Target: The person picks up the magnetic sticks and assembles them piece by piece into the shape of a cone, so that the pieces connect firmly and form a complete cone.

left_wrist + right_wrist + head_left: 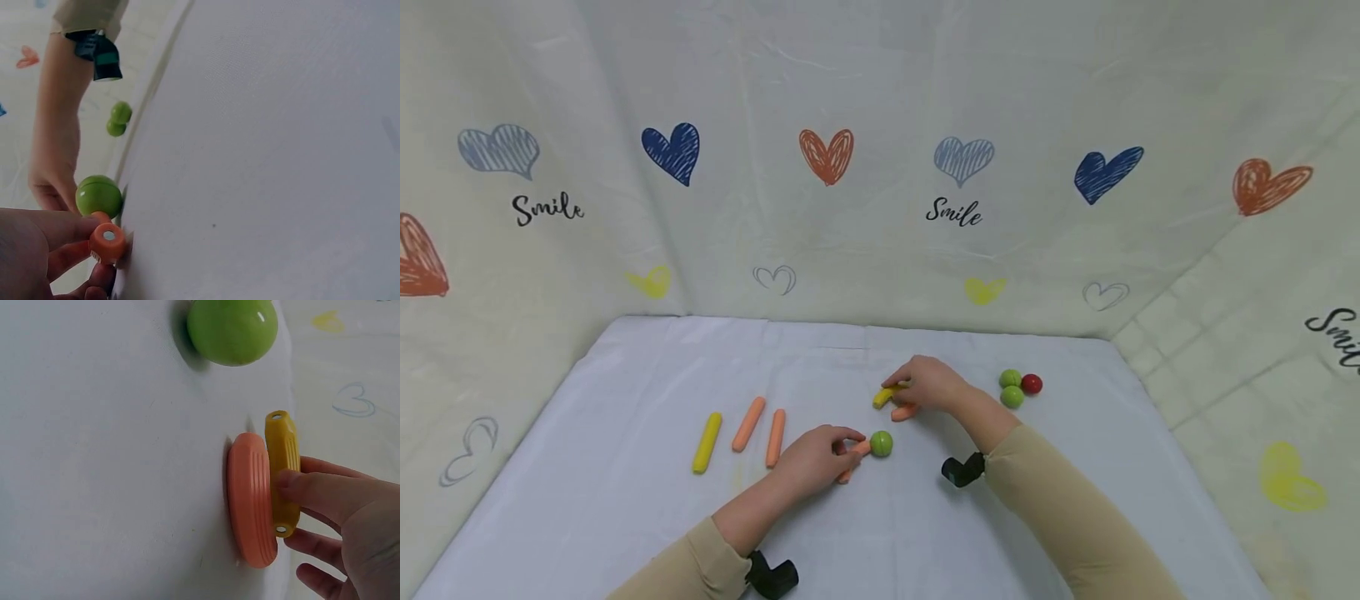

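In the head view my left hand (pixel 817 460) pinches an orange magnetic rod (pixel 861 447) right beside a green ball (pixel 882 443). The left wrist view shows the near end of the orange rod (pixel 107 244), with a silver disc in it, and the green ball (pixel 99 197) behind. Fingers hide its middle. Farther back, my right hand (pixel 931 383) holds a short yellow magnetic rod (pixel 884 397) between thumb and fingers. Close along its side lies a curved orange rod (pixel 251 500), on the white cloth. The yellow rod (pixel 284 450) has a silver disc at each end.
On the left lie a long yellow rod (pixel 707 443) and two straight orange rods, one (pixel 748 424) tilted, the other (pixel 776 438) nearly upright in view. At the back right, two green balls (pixel 1011 397) touch or adjoin a red ball (pixel 1032 384). A patterned curtain (pixel 880 225) rises behind the table.
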A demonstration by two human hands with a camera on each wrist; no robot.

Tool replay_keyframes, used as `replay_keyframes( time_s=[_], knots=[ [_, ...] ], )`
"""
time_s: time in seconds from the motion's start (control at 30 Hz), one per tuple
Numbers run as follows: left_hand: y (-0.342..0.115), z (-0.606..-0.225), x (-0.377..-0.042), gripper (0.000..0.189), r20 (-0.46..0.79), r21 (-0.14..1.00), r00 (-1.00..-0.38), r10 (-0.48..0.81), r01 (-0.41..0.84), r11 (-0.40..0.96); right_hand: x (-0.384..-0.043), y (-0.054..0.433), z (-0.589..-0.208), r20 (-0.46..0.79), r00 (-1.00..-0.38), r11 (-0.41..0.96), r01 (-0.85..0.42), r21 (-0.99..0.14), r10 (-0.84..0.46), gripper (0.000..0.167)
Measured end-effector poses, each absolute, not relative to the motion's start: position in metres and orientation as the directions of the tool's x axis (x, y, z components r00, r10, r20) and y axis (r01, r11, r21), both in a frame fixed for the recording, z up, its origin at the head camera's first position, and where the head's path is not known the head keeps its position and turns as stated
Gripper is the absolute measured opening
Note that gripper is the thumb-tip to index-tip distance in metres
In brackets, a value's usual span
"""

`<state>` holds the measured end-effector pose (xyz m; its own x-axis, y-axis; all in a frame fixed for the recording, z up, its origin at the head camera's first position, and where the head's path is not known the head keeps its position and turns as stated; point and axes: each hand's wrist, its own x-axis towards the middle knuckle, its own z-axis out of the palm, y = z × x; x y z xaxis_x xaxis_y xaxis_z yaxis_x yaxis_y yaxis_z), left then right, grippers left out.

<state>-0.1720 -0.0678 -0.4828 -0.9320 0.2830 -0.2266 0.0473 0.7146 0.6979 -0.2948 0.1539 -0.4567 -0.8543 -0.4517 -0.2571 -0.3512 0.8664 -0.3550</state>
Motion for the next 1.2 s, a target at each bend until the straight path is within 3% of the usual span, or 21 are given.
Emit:
replay_keyframes(
  time_s=[0.3, 0.53, 0.77, 1.2],
  knots=[
    [-0.067, -0.484, -0.171, 0.031, -0.218, 0.686, -0.937, 0.273, 0.051, 0.726, -0.282, 0.16, -0.446, -0.139, -0.887, 0.845, -0.357, -0.399, -0.441, 0.027],
    [-0.066, -0.484, -0.171, 0.031, -0.213, 0.688, -0.939, 0.271, 0.053, 0.724, -0.262, 0.172, -0.439, -0.132, -0.894, 0.821, -0.323, -0.471, -0.427, 0.025],
    [-0.065, -0.484, -0.169, 0.032, -0.225, 0.69, -0.939, 0.262, 0.036, 0.723, -0.238, 0.187, -0.438, -0.122, -0.892, 0.833, -0.348, -0.431, -0.436, 0.028],
    [-0.065, -0.485, -0.166, 0.031, -0.229, 0.693, -0.939, 0.258, 0.029, 0.72, -0.206, 0.203, -0.45, -0.176, -0.918, 0.852, -0.24, -0.466, -0.355, 0.031]
  ],
)
